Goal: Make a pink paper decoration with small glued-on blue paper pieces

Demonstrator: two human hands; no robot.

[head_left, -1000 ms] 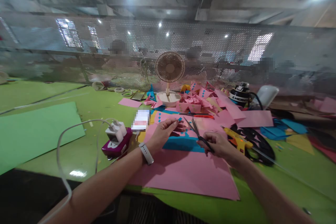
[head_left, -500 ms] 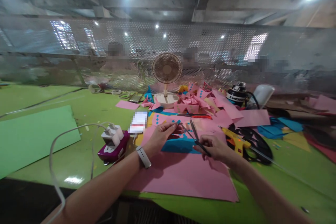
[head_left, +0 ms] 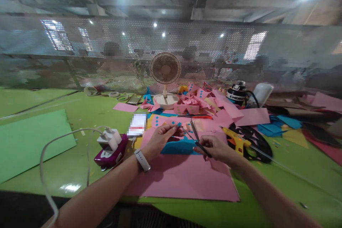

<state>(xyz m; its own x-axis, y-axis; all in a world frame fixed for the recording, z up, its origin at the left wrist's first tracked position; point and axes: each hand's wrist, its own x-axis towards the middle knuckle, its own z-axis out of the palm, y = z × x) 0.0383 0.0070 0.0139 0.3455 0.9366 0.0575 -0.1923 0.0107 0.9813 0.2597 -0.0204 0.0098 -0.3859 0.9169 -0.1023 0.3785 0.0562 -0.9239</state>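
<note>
My left hand (head_left: pixel 166 134), with a white band on its wrist, is closed, thumb and fingertips pinched on what looks like a small piece of blue paper (head_left: pixel 180 124). My right hand (head_left: pixel 213 146) is closed around the dark handles of scissors (head_left: pixel 197 139). The blades are spread apart, and one tip points at my left fingertips. Under both hands lies a blue sheet (head_left: pixel 176 148) on a larger pink sheet (head_left: pixel 184 181). Small blue squares (head_left: pixel 156 121) sit on pink paper just beyond my left hand.
A purple power strip (head_left: pixel 109 155) with white plugs and a cable stands left. On the right are a yellow glue gun (head_left: pixel 237 140) and a black round holder (head_left: pixel 260 146). Behind stand a fan (head_left: pixel 165 69), pink scraps (head_left: pixel 197 101) and a black-and-white jar (head_left: pixel 237 92).
The whole view has shifted slightly, so everything appears a little further left. Both hands keep their grips, and the scissors' blades stay apart.
</note>
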